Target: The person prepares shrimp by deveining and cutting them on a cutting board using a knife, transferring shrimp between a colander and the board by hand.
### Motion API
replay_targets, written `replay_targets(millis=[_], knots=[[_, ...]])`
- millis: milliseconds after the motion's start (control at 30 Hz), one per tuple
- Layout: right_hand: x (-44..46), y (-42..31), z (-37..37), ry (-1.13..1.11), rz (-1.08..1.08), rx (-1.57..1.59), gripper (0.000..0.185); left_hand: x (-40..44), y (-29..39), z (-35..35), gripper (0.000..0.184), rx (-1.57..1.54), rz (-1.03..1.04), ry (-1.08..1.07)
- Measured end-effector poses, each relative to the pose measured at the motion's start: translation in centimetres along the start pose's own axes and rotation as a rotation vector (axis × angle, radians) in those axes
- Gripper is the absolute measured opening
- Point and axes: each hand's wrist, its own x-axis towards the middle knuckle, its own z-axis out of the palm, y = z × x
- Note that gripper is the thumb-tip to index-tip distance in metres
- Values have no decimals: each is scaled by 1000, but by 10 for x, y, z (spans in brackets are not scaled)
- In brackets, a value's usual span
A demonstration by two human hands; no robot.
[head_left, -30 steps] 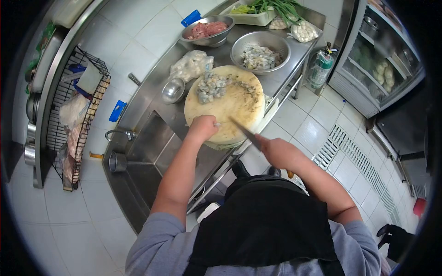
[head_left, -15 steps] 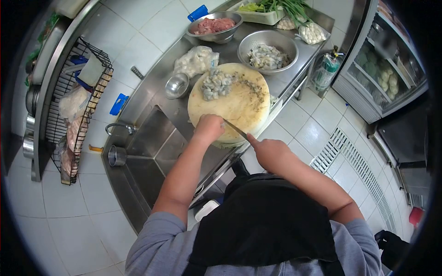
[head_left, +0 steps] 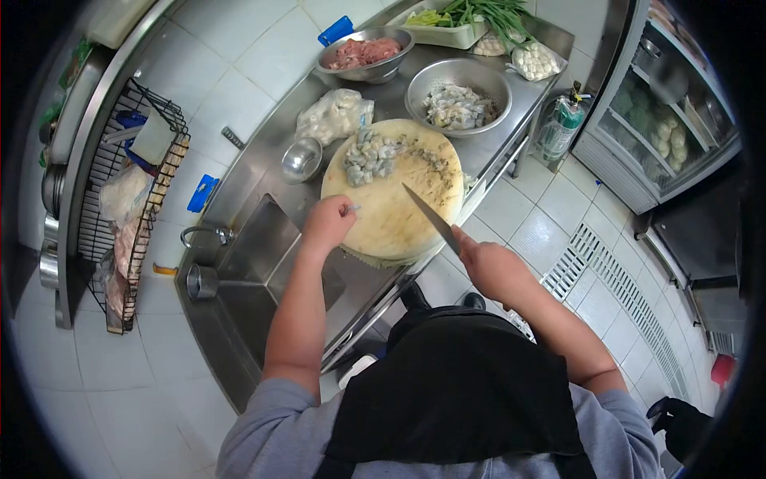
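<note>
My right hand (head_left: 488, 267) is wrapped round the handle of a kitchen knife (head_left: 431, 214), its blade pointing up and left over the round cutting board (head_left: 383, 219). At the board's left edge my left hand (head_left: 329, 222) is closed, pinching a small greyish shrimp (head_left: 355, 208) that pokes out from the fingers. A pile of peeled grey shrimp (head_left: 371, 158) lies on the upper left of the board. Dark scraps (head_left: 440, 169) are smeared along its upper right side. Behind the board, a metal colander (head_left: 435, 74) holds more raw shrimp (head_left: 459, 108).
Left of the board are a small metal bowl (head_left: 302, 160) and a bag of pale pieces (head_left: 335, 113). Farther back stands a bowl of raw meat (head_left: 365, 53) near a tray of greens (head_left: 447, 33). A sink (head_left: 263, 263) lies left; a glass-door fridge (head_left: 662, 120) stands right.
My hands have moved apart. The left has shifted left with the shrimp, away from the blade; the right has moved slightly right, and the knife now angles more steeply across the board.
</note>
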Motion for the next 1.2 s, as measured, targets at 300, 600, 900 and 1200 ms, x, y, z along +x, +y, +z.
replay_targets(millis=[300, 600, 900, 1200], knots=[[-63, 93, -26, -107, 338, 826, 54, 92, 74, -21, 22, -156, 128, 51], [-79, 75, -18, -33, 296, 988, 53, 221, 140, 8, 26, -5, 582, 459], [-59, 45, -19, -95, 135, 678, 58, 231, 98, -22, 25, 202, 254, -223], [-14, 31, -8, -213, 29, 306, 57, 171, 20, 63, 21, 484, 445, 255]])
